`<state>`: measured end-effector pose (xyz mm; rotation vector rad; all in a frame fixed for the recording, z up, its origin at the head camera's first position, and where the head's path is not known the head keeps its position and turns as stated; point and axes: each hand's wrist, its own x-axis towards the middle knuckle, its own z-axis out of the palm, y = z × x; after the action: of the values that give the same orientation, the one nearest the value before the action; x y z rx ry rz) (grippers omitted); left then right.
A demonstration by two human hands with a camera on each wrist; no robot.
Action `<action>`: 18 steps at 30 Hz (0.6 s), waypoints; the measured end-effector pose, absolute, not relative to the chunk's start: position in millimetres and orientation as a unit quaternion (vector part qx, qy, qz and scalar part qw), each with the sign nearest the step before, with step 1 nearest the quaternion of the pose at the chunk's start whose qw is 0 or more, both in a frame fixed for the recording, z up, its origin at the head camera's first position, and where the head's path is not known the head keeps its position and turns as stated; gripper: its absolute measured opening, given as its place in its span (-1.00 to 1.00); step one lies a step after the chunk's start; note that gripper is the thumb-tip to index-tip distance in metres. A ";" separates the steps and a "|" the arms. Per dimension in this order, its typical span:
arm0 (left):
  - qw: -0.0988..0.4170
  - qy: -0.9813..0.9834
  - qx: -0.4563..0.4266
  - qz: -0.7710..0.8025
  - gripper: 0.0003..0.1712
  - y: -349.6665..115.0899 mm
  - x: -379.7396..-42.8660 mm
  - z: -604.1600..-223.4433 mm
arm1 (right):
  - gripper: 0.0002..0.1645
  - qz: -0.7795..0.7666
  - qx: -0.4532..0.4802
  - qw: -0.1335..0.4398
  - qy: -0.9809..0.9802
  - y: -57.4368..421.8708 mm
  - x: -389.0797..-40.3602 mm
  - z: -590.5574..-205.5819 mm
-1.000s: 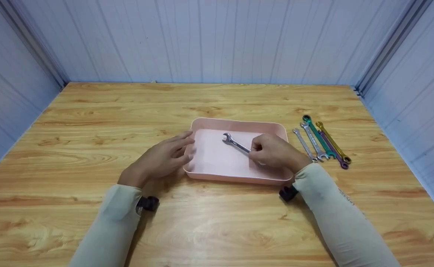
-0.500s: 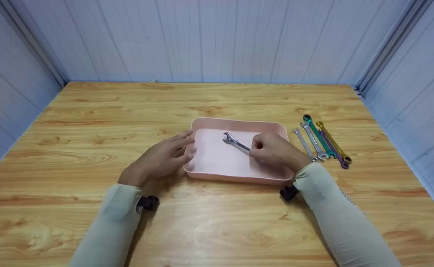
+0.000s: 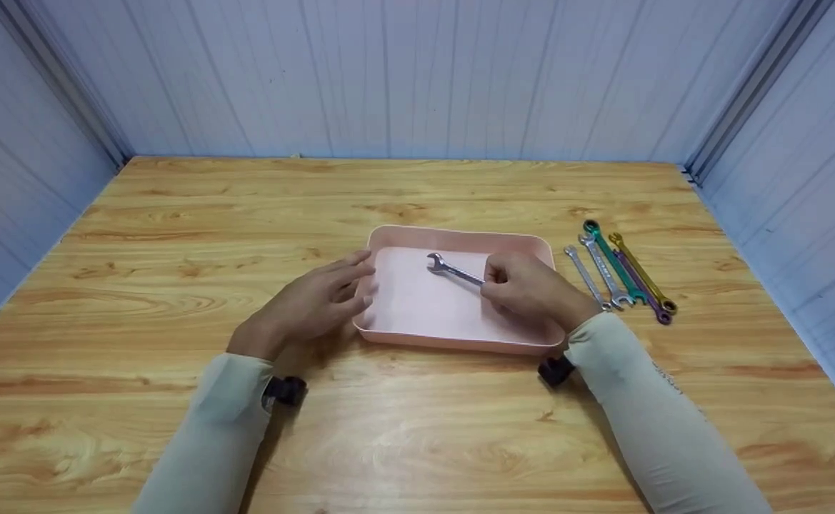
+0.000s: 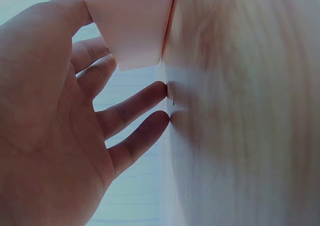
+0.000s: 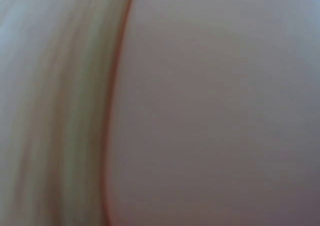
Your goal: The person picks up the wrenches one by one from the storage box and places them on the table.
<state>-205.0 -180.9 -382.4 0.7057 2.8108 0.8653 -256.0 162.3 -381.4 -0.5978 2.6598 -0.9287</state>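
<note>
In the head view my right hand [image 3: 524, 287] grips a silver wrench [image 3: 458, 273] above the floor of a pink tray [image 3: 460, 345]. The wrench's open-end head points up and left; its other end is hidden by the fist. My left hand [image 3: 310, 303] lies at the tray's left wall with its fingers spread. From the left wrist, some fingers of that hand [image 4: 60, 101] touch the pink wall [image 4: 130, 26], while two others reach the table surface. Only the blurred tray side [image 5: 200, 111] fills most of the right wrist view; no hand shows there.
Right of the tray lie several wrenches on the wooden table [image 3: 417, 428]: two silver ones, a green wrench [image 3: 613, 263], a purple wrench [image 3: 642, 287] and a gold wrench [image 3: 642, 273]. Pale panel walls [image 3: 417, 78] enclose the back and sides.
The wrench has tilted slightly in my right hand, lying a little flatter, with its visible shaft shifted slightly upward. My left hand and the tray look unmoved.
</note>
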 end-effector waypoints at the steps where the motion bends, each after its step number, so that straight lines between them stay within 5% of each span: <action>1: 0.059 0.928 0.232 0.286 -0.36 -180.9 -205.0 -382.4 | -0.90 -0.321 -0.203 0.134 0.915 162.2 -256.1 -381.3; 18: 0.052 0.926 0.236 0.291 -0.38 -180.7 -203.8 -382.1 | -0.88 -0.316 -0.191 0.146 0.918 161.0 -256.2 -379.8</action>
<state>-203.8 -180.7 -382.1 0.7173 2.8171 0.8839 -256.2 161.0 -379.8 -0.5494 2.6433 -0.9096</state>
